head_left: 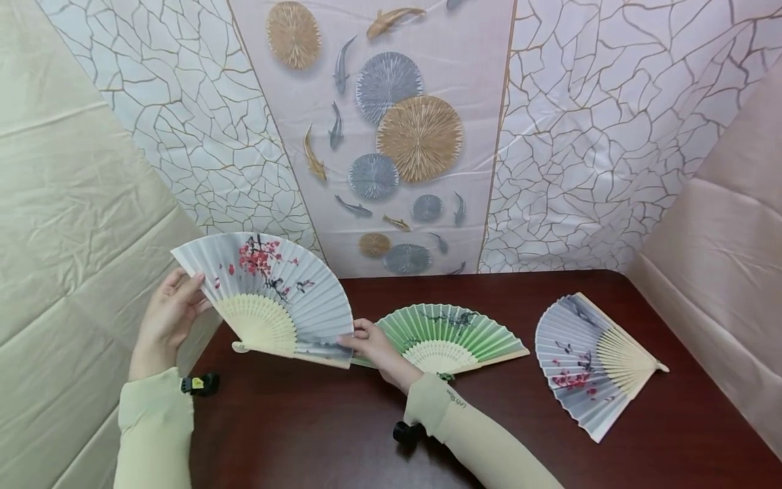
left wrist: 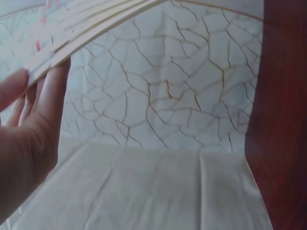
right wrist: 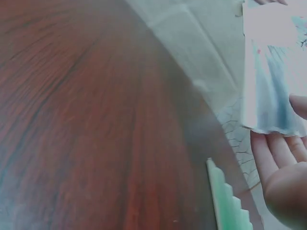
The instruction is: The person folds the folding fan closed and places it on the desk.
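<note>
Clamping fingers on opposite edges, left hand (head_left: 166, 320) and right hand (head_left: 380, 348), I judge, hold the grey-white, red-blossomed folding fan (head_left: 277, 292) spread.

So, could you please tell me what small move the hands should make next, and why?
I would probably lower the held fan onto the table, left of the green fan. It is spread wide, with the left hand and right hand pinching opposite edges, while the green fan and the far-right fan both lie open on the wood.
</note>
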`<state>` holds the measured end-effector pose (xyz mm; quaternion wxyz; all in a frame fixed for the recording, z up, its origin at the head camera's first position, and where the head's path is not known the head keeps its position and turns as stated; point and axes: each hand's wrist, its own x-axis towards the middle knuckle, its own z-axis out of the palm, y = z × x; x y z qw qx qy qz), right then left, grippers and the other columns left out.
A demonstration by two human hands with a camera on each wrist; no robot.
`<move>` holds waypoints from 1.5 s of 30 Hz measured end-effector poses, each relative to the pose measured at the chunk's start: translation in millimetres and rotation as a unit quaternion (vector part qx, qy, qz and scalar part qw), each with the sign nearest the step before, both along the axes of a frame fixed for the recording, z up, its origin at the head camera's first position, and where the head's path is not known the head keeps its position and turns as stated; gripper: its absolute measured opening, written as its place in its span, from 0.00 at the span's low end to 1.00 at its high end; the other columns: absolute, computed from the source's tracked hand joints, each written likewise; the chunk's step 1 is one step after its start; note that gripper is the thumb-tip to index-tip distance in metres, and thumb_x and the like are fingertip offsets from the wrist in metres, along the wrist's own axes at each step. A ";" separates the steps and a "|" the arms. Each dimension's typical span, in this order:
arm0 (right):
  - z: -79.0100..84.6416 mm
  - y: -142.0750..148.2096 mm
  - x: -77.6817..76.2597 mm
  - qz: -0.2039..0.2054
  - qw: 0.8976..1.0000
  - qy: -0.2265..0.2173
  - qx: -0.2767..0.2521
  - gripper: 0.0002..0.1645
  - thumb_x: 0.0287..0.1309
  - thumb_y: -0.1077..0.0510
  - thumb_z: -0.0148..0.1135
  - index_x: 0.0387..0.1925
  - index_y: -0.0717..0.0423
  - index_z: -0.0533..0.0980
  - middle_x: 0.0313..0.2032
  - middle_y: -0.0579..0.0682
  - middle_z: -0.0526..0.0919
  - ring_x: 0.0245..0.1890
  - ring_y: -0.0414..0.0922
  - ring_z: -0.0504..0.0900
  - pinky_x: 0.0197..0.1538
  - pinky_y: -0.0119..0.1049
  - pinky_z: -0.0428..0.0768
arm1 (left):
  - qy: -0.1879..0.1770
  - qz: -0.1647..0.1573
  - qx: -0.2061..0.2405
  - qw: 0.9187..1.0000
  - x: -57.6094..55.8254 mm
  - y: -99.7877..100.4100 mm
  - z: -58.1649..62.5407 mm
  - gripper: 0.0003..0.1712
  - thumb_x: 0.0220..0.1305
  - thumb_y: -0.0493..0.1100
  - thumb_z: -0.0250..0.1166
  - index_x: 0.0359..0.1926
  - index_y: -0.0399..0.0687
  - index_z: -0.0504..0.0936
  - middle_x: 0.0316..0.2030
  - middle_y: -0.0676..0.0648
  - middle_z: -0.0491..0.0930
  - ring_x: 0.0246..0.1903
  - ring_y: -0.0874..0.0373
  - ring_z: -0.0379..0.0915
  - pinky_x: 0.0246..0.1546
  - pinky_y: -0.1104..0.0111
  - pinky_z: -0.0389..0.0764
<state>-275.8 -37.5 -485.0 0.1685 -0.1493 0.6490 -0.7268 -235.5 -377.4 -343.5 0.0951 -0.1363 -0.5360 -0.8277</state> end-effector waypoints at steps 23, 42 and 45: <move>60.0 58.5 -4.0 -0.089 0.910 -0.097 -0.394 0.11 0.74 0.64 0.54 0.47 0.53 0.82 0.41 0.52 0.89 0.41 0.46 0.89 0.47 0.37 0.86 | 0.061 0.122 0.300 0.944 -23.8 102.6 15.7 0.10 0.72 0.33 0.57 0.52 0.37 0.74 0.42 0.35 0.85 0.37 0.46 0.87 0.32 0.58 0.88; 95.9 112.8 7.3 -0.140 0.872 -0.022 -0.469 0.12 0.70 0.67 0.59 0.30 0.56 0.84 0.32 0.49 0.88 0.35 0.43 0.88 0.49 0.36 0.85 | 0.080 0.117 0.410 0.901 -37.8 220.6 -5.0 0.11 0.76 0.39 0.53 0.54 0.41 0.70 0.48 0.36 0.83 0.43 0.46 0.85 0.39 0.58 0.88; 100.7 116.2 8.3 -0.158 0.879 -0.003 -0.450 0.13 0.70 0.68 0.57 0.32 0.56 0.83 0.32 0.49 0.88 0.35 0.42 0.88 0.49 0.36 0.85 | 0.082 0.112 0.406 0.903 -39.5 237.2 -6.1 0.10 0.77 0.40 0.51 0.54 0.42 0.69 0.49 0.36 0.82 0.44 0.46 0.85 0.40 0.58 0.88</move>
